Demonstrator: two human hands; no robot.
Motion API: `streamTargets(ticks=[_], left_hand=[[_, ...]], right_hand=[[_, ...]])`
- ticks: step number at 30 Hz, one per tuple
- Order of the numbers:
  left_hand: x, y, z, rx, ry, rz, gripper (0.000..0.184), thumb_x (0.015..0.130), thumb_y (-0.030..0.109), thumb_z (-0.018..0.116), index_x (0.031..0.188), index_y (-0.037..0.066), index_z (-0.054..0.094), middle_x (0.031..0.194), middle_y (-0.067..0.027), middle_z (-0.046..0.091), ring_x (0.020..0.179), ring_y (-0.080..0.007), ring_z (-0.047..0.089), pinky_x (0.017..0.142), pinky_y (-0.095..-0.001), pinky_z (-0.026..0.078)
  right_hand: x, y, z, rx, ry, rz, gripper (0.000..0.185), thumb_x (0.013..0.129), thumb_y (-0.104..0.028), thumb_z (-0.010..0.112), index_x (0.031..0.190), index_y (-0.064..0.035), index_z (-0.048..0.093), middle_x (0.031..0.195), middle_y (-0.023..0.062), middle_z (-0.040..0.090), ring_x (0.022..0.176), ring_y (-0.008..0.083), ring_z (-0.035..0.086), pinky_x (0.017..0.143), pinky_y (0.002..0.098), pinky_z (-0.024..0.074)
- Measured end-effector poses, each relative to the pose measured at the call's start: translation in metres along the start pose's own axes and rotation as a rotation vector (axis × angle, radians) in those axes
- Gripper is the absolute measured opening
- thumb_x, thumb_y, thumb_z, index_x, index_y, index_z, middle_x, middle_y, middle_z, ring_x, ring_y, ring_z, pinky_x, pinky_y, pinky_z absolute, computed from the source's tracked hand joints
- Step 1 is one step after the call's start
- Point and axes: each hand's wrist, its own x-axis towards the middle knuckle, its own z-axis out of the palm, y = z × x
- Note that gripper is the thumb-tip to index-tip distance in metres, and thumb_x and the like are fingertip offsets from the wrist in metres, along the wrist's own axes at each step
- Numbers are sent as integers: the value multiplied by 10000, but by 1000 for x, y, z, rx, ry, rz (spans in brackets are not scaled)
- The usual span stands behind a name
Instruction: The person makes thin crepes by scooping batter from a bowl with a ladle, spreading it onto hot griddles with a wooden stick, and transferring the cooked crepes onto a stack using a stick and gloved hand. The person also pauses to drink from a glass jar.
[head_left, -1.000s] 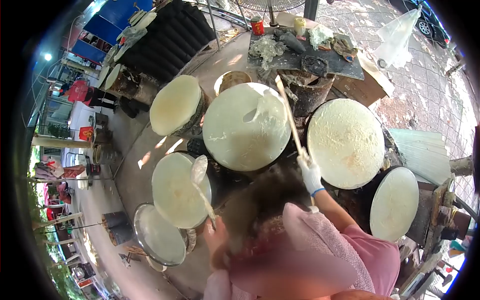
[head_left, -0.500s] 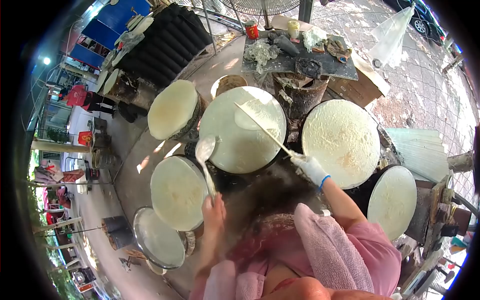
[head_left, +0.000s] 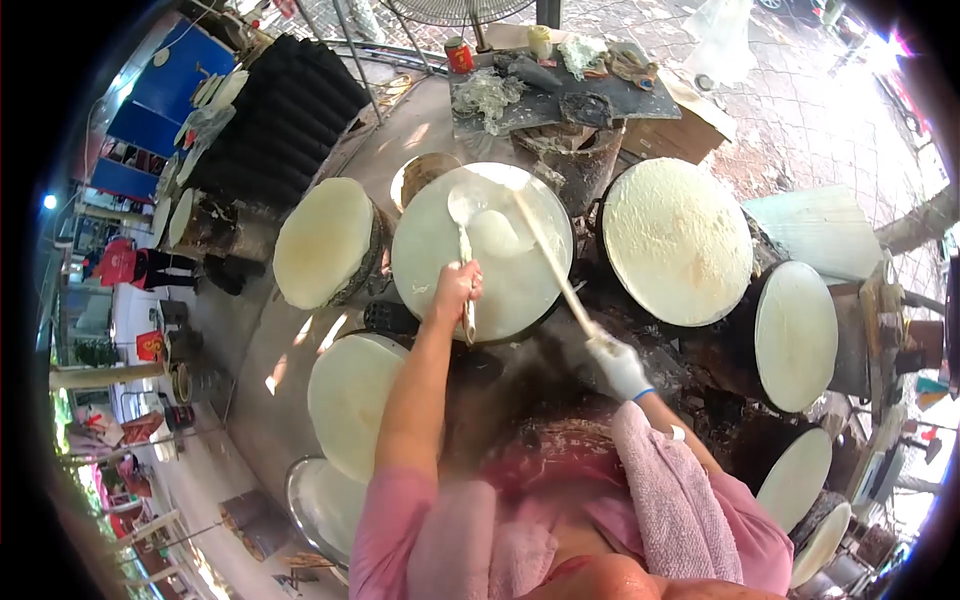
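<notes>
My left hand (head_left: 457, 290) is bare and closed round the handle of a ladle (head_left: 461, 207), whose bowl is over the left part of the large central round pan (head_left: 430, 270). A pale, wet layer covers this pan, with a thicker white patch (head_left: 493, 232) near its middle. In a white glove, my right hand (head_left: 617, 366) grips a long wooden stick (head_left: 555, 265). The stick slants up and left, its far end over the pan's right part, beside the white patch.
Round pale-topped pans stand at the right (head_left: 680, 240), left (head_left: 322, 243) and lower left (head_left: 350, 400). Behind the central pan, a dark board (head_left: 540, 105) holds a red can (head_left: 459, 55) and plastic. A person in red (head_left: 118, 263) stands far left.
My left hand has moved up and right, carrying the ladle from the pan's left edge to over its surface. The stick's far end has shifted right. The whole view has turned slightly.
</notes>
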Motion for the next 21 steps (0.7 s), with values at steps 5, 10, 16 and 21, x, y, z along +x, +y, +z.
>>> streamTargets(ticks=[5, 10, 16, 21], left_hand=[[-70, -26, 17, -272, 168, -111, 167, 943, 64, 531, 801, -5, 477, 685, -55, 497, 484, -88, 397, 402, -229, 310], [-98, -33, 28, -612, 162, -217, 195, 989, 110, 469, 819, 15, 455, 691, -42, 451, 491, -112, 370, 420, -240, 312], [-84, -54, 5, -1338, -439, -174, 182, 1027, 151, 408, 941, 4, 472, 739, -41, 466, 609, -130, 473, 526, -239, 409], [-206, -36, -4, -1391, -660, 145, 295, 1059, 201, 330, 1078, -59, 468, 629, 8, 376, 390, -88, 401, 392, -206, 344]], right_hand=[[-27, -61, 62, 220, -256, 356, 441, 968, -350, 574, 1362, -153, 547, 608, -40, 530, 386, 59, 387, 337, 243, 299], [-2, -18, 52, 163, -61, 109, 363, 948, -261, 625, 1262, -79, 624, 736, -77, 582, 571, 16, 471, 506, 175, 367], [-13, -77, 54, 94, -412, 406, 372, 949, -346, 606, 1260, -142, 617, 615, -51, 513, 417, 50, 380, 368, 222, 280], [43, -69, -13, -179, -137, 45, 433, 919, -366, 651, 1297, -155, 616, 678, -34, 583, 496, 55, 470, 454, 231, 374]])
